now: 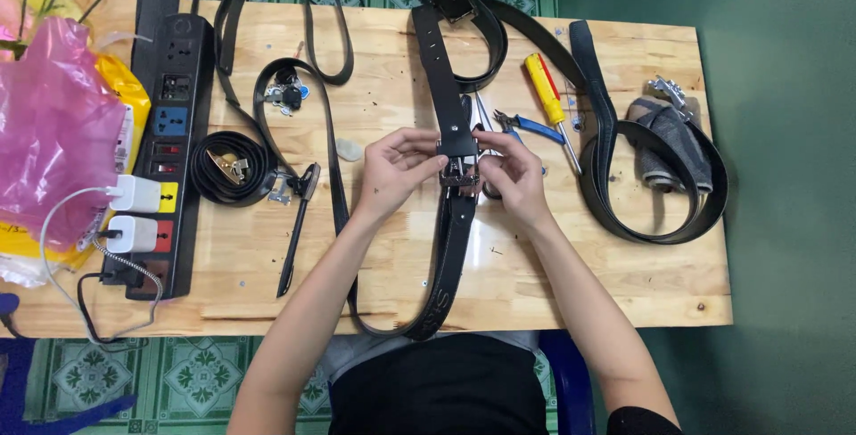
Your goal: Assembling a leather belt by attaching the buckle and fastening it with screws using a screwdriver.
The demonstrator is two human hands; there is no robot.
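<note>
A black leather belt (pixel 446 87) runs down the middle of the wooden table (pixel 624 283) and hangs off the near edge. Its metal buckle (pixel 460 171) lies where both hands meet. My left hand (pixel 392 168) pinches the belt and buckle from the left. My right hand (pixel 513 172) grips the buckle from the right, with its fingers curled over it. Scissors lie partly hidden under my right hand.
A black power strip (pixel 169 132) with two white chargers lies at the left beside pink and yellow plastic bags (pixel 53 132). More black belts (pixel 285 7), a coiled belt (pixel 234 168), keys (pixel 287 94), a yellow screwdriver (pixel 546 87), blue pliers (pixel 533 125) and a grey rolled cloth (pixel 664 136) lie around.
</note>
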